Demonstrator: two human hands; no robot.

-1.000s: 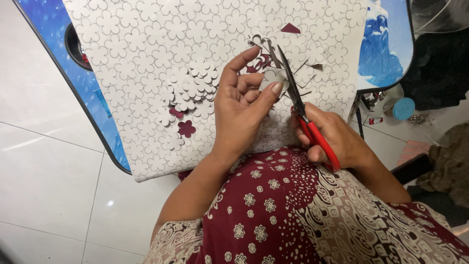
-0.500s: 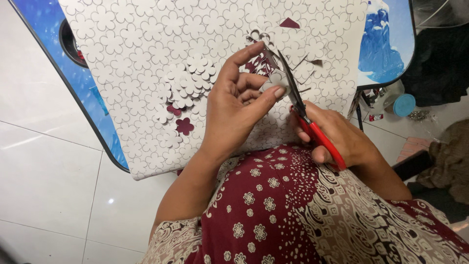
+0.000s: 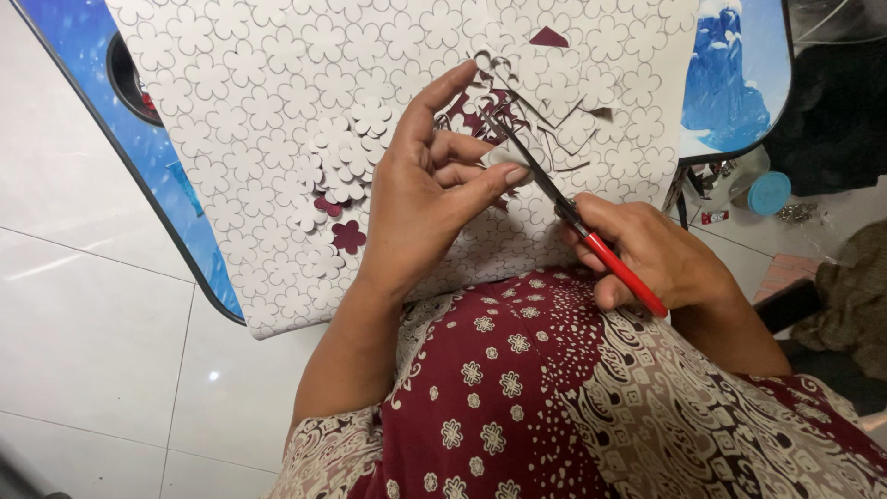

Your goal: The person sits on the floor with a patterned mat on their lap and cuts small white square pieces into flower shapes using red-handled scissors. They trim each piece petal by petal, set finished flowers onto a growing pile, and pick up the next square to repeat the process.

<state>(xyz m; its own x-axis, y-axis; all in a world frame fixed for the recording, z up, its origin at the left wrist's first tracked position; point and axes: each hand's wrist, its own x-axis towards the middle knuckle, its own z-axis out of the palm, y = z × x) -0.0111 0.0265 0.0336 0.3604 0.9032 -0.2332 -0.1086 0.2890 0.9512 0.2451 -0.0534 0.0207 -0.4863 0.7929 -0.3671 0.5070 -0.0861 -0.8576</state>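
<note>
The left hand (image 3: 420, 199) pinches a small white cut-out piece (image 3: 506, 157) between thumb and bent fingers, its index finger stretched up over the white flower-patterned sheet (image 3: 277, 111). The right hand (image 3: 661, 254) is closed around the red handles of a pair of scissors (image 3: 564, 208), whose dark blades point up and left into the cut area of the sheet, just beside the held piece (whether the blades are biting the material is hard to tell, since the fingers hide that spot). The sheet lies across a small blue table (image 3: 730, 83) and hangs over its near edge onto the person's lap. Loose flower cut-outs (image 3: 346, 166) sit piled on the sheet left of the left hand, with maroon gaps showing beneath.
</note>
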